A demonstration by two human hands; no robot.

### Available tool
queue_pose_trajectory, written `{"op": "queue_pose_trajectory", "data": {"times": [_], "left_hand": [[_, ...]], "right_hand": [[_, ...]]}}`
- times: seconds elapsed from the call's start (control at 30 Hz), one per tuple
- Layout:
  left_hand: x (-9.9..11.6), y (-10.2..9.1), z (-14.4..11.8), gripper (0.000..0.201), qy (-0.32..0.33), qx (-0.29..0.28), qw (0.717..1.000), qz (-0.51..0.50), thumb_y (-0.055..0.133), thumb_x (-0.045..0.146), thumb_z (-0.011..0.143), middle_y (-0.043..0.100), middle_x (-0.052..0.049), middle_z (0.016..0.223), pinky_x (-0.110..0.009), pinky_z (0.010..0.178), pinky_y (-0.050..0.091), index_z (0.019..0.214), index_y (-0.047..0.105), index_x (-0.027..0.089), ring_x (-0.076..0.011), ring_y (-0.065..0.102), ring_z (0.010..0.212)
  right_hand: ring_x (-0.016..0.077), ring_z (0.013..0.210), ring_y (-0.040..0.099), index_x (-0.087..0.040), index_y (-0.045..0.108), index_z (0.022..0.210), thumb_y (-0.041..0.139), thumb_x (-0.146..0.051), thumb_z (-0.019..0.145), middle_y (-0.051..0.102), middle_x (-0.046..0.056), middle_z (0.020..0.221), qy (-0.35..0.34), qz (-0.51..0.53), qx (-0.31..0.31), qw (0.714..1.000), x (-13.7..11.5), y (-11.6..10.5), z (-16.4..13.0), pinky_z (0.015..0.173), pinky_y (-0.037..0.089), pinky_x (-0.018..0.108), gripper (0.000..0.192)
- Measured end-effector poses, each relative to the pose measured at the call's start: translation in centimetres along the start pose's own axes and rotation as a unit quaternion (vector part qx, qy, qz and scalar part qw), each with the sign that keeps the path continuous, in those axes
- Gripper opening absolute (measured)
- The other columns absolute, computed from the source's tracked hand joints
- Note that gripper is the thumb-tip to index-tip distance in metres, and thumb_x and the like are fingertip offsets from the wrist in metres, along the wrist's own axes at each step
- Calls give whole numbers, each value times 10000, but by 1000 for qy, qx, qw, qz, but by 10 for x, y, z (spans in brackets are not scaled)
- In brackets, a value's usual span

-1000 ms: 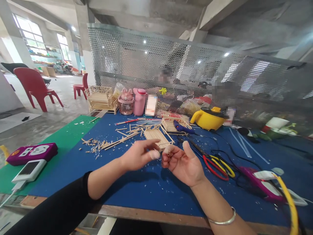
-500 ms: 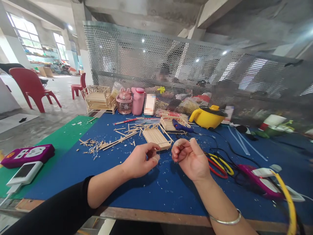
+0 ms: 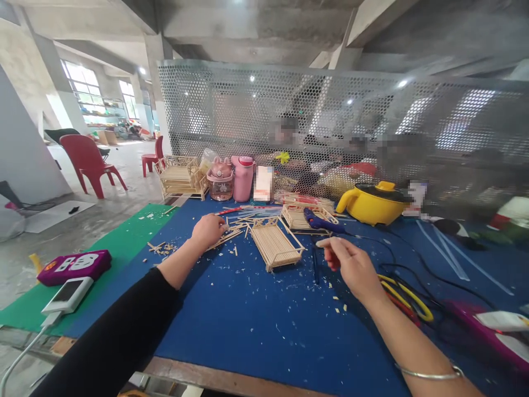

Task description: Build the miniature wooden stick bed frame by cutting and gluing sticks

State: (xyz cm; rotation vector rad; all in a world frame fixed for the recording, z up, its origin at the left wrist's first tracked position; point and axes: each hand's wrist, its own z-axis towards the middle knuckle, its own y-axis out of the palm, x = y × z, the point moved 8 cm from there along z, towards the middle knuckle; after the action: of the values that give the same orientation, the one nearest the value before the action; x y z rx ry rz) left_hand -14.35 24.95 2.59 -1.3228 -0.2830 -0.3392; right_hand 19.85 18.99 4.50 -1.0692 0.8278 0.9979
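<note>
My left hand (image 3: 209,231) is over the loose wooden sticks (image 3: 227,238), its fingers curled together; whatever they hold is hidden. My right hand (image 3: 351,264) is above the mat right of centre, fingers closed in a pinch. A thin dark object (image 3: 316,264) shows beside its fingertips, and I cannot tell whether they touch it. Between my hands a small bed-like frame of wooden sticks (image 3: 275,245) stands on the blue mat. Behind it is a similar stick frame (image 3: 291,219), with a blue glue gun (image 3: 324,221) resting at its right side.
Stacked stick frames (image 3: 179,176), a pink jar (image 3: 221,184) and a pink bottle (image 3: 243,179) line the back. A yellow pot (image 3: 374,205) stands at right near cables and yellow-handled pliers (image 3: 407,295). A purple device (image 3: 76,266) lies left. Perforated metal sheeting (image 3: 248,110) rises behind.
My hands have moved apart: the left to the stick pile, the right away from the small frame, its fingers now pinched. The camera view has shifted slightly.
</note>
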Motion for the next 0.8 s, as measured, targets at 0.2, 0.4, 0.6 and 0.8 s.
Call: {"op": "queue_pose_trajectory", "data": {"times": [0.2,0.4,0.6,0.8], "left_hand": [[7,6,8,189,-3,1,1000,17,532,284,891,643,-95,1009,-354,806,504,976,628,145,-191,610,914],[34,-34,-26,212,54,120,990,-53,471,276,877,673,-93,929,-331,782,477,970,619,155,-201,608,837],[114,-12,-96,232,214,17,942,-258,480,281,886,693,-61,964,-280,791,488,1029,638,189,-168,631,873],[150,36,-139,227,272,-211,915,-209,466,238,858,707,-33,852,-252,665,471,895,685,191,-158,629,739]], "right_hand": [[160,594,550,-199,672,924,422,-518,874,582,17,642,-67,-193,-30,979,-11,-2,-4,594,436,286,409],[233,702,626,-177,662,981,453,-423,837,688,102,785,32,-441,123,888,9,-86,0,655,462,339,353],[295,951,613,-158,673,1015,490,-333,800,670,157,995,30,-506,32,861,31,-90,-39,846,443,393,332],[292,944,608,-198,656,909,455,-348,844,665,132,956,30,-487,11,873,4,-59,-44,817,438,397,260]]}}
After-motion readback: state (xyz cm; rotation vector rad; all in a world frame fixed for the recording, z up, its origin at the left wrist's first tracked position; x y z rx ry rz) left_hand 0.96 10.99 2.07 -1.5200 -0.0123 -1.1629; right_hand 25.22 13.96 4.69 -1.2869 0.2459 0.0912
